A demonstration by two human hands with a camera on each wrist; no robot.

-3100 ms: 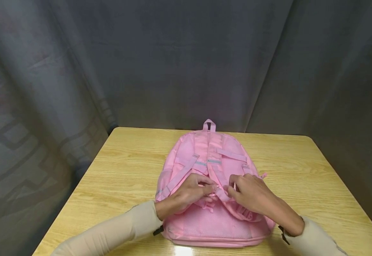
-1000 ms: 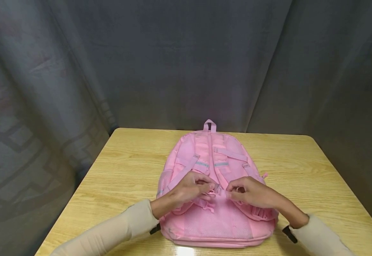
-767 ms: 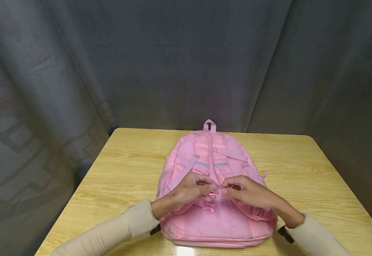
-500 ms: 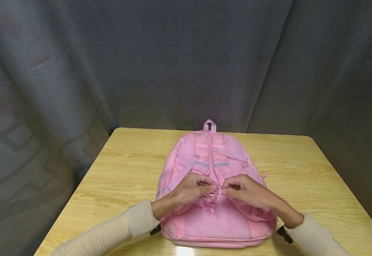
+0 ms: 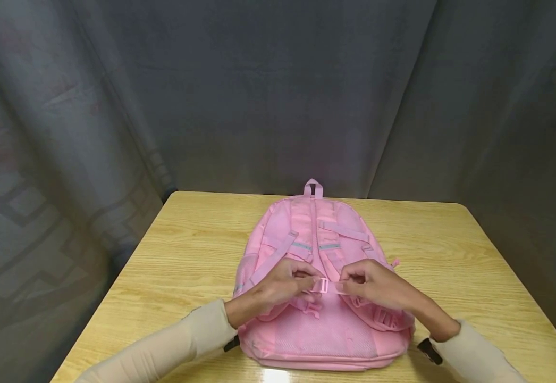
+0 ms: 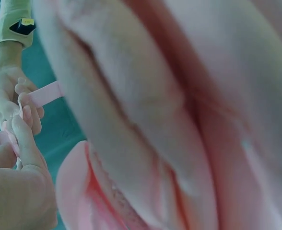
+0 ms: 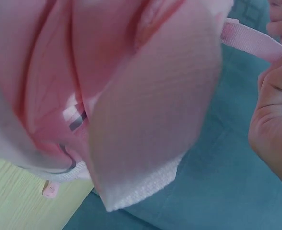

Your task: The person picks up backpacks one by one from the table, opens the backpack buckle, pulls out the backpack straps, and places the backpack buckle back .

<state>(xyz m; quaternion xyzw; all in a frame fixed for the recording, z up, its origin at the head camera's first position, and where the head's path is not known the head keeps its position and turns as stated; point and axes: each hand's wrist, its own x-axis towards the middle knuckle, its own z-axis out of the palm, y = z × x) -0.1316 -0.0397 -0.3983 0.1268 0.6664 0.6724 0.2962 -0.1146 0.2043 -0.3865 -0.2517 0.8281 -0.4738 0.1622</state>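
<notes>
A pink backpack lies on the table with its shoulder straps facing up. Over its lower middle, my left hand pinches a pink plastic buckle between thumb and fingers. Just to the right, my right hand pinches a pink webbing strap close beside the buckle. The same webbing runs from the bag to my right fingers in the right wrist view. In the left wrist view both hands meet at the buckle, part of it hidden behind fingers. Another pink clip hangs below my left hand.
The wooden table extends around the bag, with dark grey curtains behind and at both sides. The bag's top loop points to the table's far edge. A small pink zipper pull sticks out at the bag's right side.
My right hand closed in on the left hand's fingertips, then drew slightly back right with the webbing. The buckle now shows between the hands. The right shoulder strap lies farther right than at first.
</notes>
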